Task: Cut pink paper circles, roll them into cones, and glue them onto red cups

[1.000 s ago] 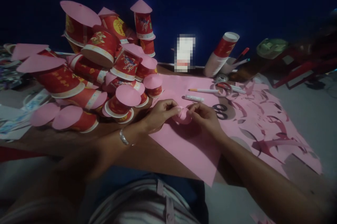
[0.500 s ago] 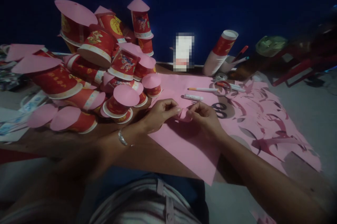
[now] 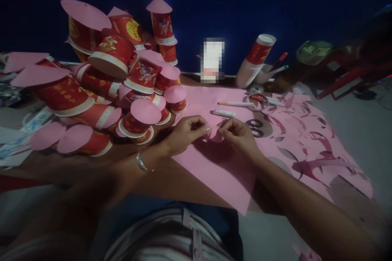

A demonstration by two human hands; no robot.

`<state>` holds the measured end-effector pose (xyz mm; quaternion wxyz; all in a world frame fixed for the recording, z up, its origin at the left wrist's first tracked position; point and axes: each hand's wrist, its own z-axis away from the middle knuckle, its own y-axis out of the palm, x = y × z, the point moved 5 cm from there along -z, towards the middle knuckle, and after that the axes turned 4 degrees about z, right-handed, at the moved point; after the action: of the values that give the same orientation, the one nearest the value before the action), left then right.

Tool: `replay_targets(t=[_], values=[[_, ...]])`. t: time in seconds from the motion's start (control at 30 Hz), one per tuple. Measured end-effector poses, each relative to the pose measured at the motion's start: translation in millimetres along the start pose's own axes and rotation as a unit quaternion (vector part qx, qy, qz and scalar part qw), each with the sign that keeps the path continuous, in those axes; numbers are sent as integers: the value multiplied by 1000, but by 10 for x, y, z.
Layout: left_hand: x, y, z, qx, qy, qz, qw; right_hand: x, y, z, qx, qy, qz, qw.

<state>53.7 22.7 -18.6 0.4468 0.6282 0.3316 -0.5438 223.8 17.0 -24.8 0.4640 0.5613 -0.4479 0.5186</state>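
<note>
Between my two hands is a small piece of pink paper (image 3: 214,133), bent into a curve. My left hand (image 3: 190,131) pinches its left side between thumb and fingers. On the other side, my right hand (image 3: 237,133) is closed on it with thumb and forefinger. Fingertips hide parts of the piece. Below lies a large pink sheet (image 3: 228,175) on the brown table (image 3: 159,179). Just beyond the hands are a white glue stick (image 3: 224,112) and a pen with an orange end (image 3: 235,104). Black scissor handles (image 3: 259,128) show beside my right hand.
Red paper cups with pink paper cones (image 3: 145,112) are heaped at the left. A tilted stack of paper cups (image 3: 255,61) stands at the back, near a roll of tape (image 3: 256,89). Pink paper scraps (image 3: 318,138) cover the right side. A blurred-out phone-like shape (image 3: 212,59) stands behind.
The pink paper piece has shifted shape slightly between my fingers, its edges now parting more. Both hands stay in nearly the same place, and the view has moved a little.
</note>
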Motion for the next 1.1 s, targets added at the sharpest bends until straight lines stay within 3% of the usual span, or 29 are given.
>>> replay_targets(t=[0.27, 0.57, 0.97, 1.1], values=[[42, -7, 6, 21, -2, -9, 1000, 28, 12, 14, 5, -18, 33, 999], [-14, 6, 1, -17, 4, -108, 994, 73, 28, 36, 13, -59, 77, 995], [-18, 20, 17, -29, -25, -99, 994, 56, -1, 42, 14, -53, 94, 994], [-30, 42, 31, -23, -28, -134, 990, 116, 2, 40, 14, -84, 128, 988]])
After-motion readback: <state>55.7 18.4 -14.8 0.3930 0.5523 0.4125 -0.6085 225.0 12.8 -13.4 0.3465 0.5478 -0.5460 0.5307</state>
